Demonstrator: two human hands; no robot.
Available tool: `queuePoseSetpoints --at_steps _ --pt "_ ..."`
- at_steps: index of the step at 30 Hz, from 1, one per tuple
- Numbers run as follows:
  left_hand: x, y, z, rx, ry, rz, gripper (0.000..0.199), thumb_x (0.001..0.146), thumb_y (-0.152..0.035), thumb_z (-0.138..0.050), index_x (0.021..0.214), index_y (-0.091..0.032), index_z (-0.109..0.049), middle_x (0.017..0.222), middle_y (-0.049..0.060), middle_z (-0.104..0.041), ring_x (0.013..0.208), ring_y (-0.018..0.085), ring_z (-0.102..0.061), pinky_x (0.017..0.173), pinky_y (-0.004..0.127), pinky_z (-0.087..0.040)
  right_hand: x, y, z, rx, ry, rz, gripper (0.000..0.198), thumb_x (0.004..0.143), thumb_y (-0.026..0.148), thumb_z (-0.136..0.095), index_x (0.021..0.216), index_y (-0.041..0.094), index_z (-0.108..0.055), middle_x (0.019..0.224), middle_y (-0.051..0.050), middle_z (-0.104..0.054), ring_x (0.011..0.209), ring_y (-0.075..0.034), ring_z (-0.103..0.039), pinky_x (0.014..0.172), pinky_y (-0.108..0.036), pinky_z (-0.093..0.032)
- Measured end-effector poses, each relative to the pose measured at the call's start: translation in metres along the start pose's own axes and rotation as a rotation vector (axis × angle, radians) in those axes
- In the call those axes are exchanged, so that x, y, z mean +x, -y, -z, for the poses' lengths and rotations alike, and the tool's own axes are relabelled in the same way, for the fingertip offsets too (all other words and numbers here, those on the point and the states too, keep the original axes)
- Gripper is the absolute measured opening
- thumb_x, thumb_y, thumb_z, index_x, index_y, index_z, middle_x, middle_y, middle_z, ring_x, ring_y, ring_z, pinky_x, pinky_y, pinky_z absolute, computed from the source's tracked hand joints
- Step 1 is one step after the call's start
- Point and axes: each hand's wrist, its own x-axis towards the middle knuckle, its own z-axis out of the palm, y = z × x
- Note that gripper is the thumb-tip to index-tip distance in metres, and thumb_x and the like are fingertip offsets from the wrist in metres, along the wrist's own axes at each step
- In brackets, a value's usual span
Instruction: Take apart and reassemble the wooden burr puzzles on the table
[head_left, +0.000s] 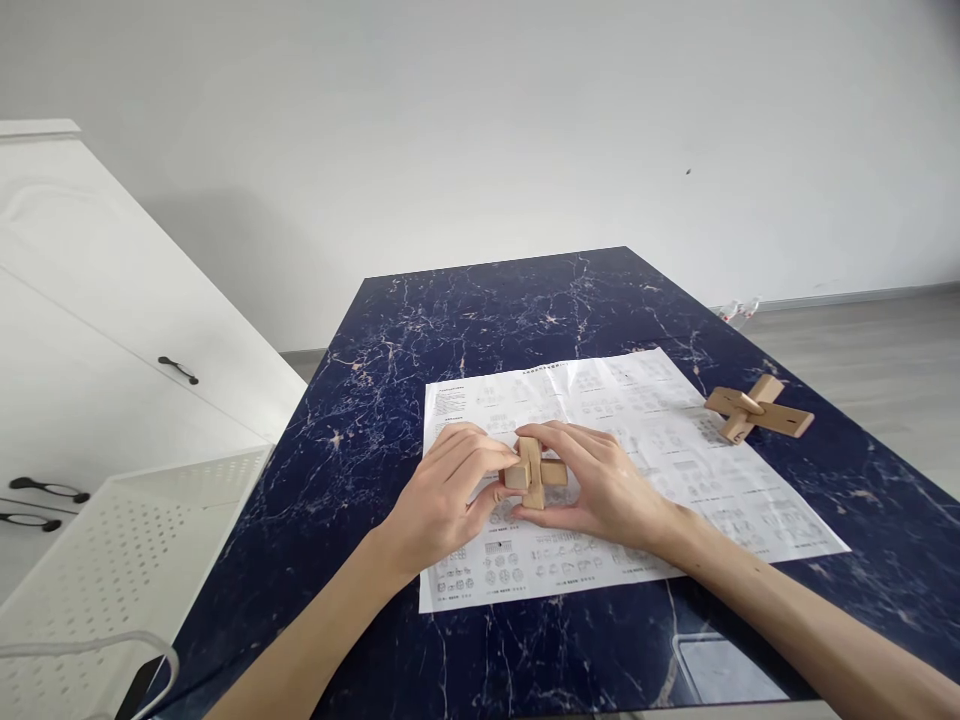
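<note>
The left hand [442, 495] and the right hand [600, 485] meet over the middle of a printed sheet [750, 500], and between them sits a small wooden puzzle [534, 472] made of crossed bars. The fingers of both hands are closed on it from opposite sides, thumbs below and fingertips on top, so the bars probably stay locked together and do not slide apart. The puzzle rests low, touching or just above the sheet; I cannot tell which. The sheet lies flat under the hands and shows many small diagrams, close enough to read while working. A second wooden cross [757, 408] lies apart near the right edge of the sheet. Everything is on a dark blue marble-pattern table [525, 300]. A white cabinet [90, 330] and a white perforated tray [127, 560] stand at the left, before a plain white wall [480, 120].
</note>
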Motion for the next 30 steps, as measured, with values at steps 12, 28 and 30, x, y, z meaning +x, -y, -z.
queuePoseSetpoints --at_steps 12,28,30 --pt "0.002 0.002 0.004 -0.024 0.030 -0.011 0.014 0.102 -0.022 -0.065 0.116 -0.024 -0.061 0.101 0.003 -0.076 0.091 0.021 -0.073 0.100 0.047 -0.058 -0.002 0.001 -0.005 0.075 0.019 -0.083 0.060 0.091 0.058 -0.074 0.135 0.022 -0.052 0.114 -0.012 -0.076 0.088 -0.027 -0.076 0.073 -0.039 -0.060" --pt "0.008 -0.005 -0.002 -0.809 0.277 0.591 0.037 0.108 -0.049 -0.052 0.128 -0.023 -0.069 0.119 0.013 -0.077 0.108 0.027 -0.077 0.091 0.042 -0.066 0.001 0.004 0.000 0.063 -0.056 0.042 0.062 0.088 0.057 -0.080 0.132 0.023 -0.052 0.107 -0.010 -0.076 0.090 -0.028 -0.074 0.079 -0.043 -0.058" --pt "0.010 -0.006 -0.003 -0.829 0.262 0.611 0.033 0.107 -0.046 -0.057 0.126 -0.024 -0.071 0.119 0.011 -0.078 0.107 0.026 -0.078 0.090 0.040 -0.066 0.002 0.004 0.000 0.066 -0.085 0.060 0.062 0.086 0.056 -0.082 0.130 0.023 -0.053 0.107 -0.010 -0.076 0.090 -0.028 -0.073 0.081 -0.045 -0.057"
